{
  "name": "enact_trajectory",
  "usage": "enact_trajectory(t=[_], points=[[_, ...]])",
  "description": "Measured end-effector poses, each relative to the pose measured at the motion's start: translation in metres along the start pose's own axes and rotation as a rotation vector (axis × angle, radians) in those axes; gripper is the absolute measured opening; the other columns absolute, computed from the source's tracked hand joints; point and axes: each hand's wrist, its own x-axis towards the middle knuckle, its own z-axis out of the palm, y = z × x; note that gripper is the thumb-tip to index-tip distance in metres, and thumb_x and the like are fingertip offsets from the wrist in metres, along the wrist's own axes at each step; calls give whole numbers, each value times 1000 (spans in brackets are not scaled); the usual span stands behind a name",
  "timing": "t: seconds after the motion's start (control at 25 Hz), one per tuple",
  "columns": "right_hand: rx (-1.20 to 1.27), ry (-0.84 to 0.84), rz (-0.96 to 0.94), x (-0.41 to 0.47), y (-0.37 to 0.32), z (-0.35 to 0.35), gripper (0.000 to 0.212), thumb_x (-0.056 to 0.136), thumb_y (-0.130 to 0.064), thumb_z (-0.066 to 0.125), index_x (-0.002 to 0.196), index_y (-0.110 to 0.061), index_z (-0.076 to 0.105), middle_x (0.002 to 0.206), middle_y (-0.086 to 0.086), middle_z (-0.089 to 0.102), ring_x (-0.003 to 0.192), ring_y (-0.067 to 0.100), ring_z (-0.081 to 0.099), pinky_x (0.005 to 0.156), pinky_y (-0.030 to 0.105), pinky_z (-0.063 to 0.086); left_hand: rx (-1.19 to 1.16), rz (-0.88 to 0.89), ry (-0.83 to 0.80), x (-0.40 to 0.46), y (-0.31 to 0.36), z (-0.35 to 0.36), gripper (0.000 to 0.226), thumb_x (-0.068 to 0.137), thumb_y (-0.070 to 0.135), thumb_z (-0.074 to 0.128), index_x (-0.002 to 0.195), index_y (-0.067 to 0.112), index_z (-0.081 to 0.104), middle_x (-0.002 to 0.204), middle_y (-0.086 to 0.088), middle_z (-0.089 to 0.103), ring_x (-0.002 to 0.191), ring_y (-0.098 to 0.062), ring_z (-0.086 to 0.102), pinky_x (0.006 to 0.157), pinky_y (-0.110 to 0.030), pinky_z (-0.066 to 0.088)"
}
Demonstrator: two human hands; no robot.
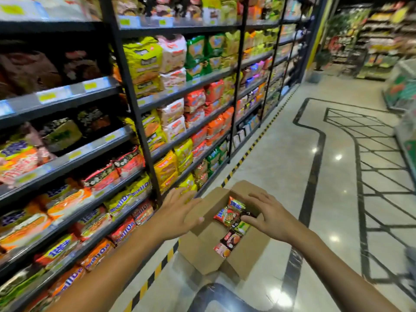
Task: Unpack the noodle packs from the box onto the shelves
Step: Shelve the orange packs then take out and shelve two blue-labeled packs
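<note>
The cardboard box [203,248] sits on the shiny floor [281,167], close to the foot of the shelves [135,109], flaps up, with noodle packs [227,216] inside (orange ones on top). The left hand [177,212] lies spread, fingers straight, against the left flap. The right hand [267,213] reaches over the right edge, fingers loosely bent, fingertips at the packs, gripping none

a shop aisle runs ahead over a glossy pale tiled floor [281,158] inlaid with curving black bands [314,167] and a black grid pattern [380,167]. a yellow-and-black striped strip [245,154] edges the floor along the left. ceiling lights show as bright spots on the tiles. far racks of goods [380,41] and a potted plant [320,61] stand at the aisle's end.
</note>
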Motion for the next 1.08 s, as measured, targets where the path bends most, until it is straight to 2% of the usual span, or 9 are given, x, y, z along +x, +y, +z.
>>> enact_trajectory(t=[0.12, 0.24, 0.36, 0.52, 0.6, 0.72, 0.84, 1.0, 1.08], points=[[48, -2, 79, -10, 41, 0, 99, 72, -94, 20, 151, -37, 34, 159, -6, 34, 149, 24, 25, 121, 40, 23, -58, 33, -104, 45, 19, 27, 85, 82, 80, 12, 151, 34, 28, 162, 5, 15, 151, -23, -2, 121, -48, -3], [71, -11, 109, -3, 76, 6, 107, 67, -96, 13, 151, -34, 36, 158, -5, 36, 147, 21, 27, 121, 34, 21, -47, 55, -106, 88, 28, 54, 76, 88, 77, 19, 151, 35, 28, 159, 4, 22, 149, -24, 6, 120, -43, 4], [101, -37, 144, 24, 115, 6, 97, 71, -88, 21, 150, -34, 37, 157, -5, 37, 146, 19, 28, 120, 32, 22, -120, 31, -164, 141, 33, 87, 63, 96, 64, 36, 152, 34, 27, 159, 4, 24, 149, -24, 8, 118, -40, 4], [116, -101, 153, 89, 167, 2, 90, 75, -82, 28, 150, -33, 37, 155, -6, 40, 144, 17, 30, 118, 30, 25, -214, -46, -210, 215, 17, 132, 90, 78, 86, 7, 153, 38, 23, 164, 6, 15, 151, -26, 5, 122, -44, 5], [118, -150, 132, 122, 184, -2, 80, 83, -76, 38, 150, -32, 37, 157, -5, 38, 145, 16, 29, 118, 29, 25, -254, -69, -221, 241, 10, 140, 100, 71, 88, -2, 153, 36, 24, 164, 5, 14, 151, -24, 6, 123, -43, 4], [135, -174, 101, 179, 214, -9, 64, 95, -56, 54, 150, -30, 37, 156, -7, 38, 144, 14, 30, 115, 25, 25, -292, -134, -218, 284, -5, 145, 104, 68, 88, -4, 152, 35, 25, 161, 4, 21, 149, -23, 11, 122, -43, 9], [156, -198, 59, 227, 235, -13, 61, 96, -51, 56, 150, -28, 38, 154, -8, 40, 142, 13, 33, 112, 24, 28, -321, -213, -210, 313, -20, 151, 108, 66, 91, -9, 151, 35, 26, 159, 2, 25, 147, -24, 16, 121, -44, 14], [197, -275, -18, 286, 261, -6, 59, 97, -43, 60, 149, -24, 41, 151, -3, 45, 138, 16, 39, 103, 13, 25, -351, -304, -188, 339, -25, 154, 111, 64, 89, -10, 152, 32, 27, 158, 3, 26, 146, -23, 17, 119, -37, 12], [202, -312, -60, 323, 277, -3, 59, 96, -43, 60, 148, -21, 42, 150, -1, 47, 136, 17, 42, 100, 14, 27, -374, -367, -183, 352, -27, 161, 116, 63, 93, -9, 152, 30, 29, 157, 2, 27, 145, -23, 18, 117, -35, 12]])
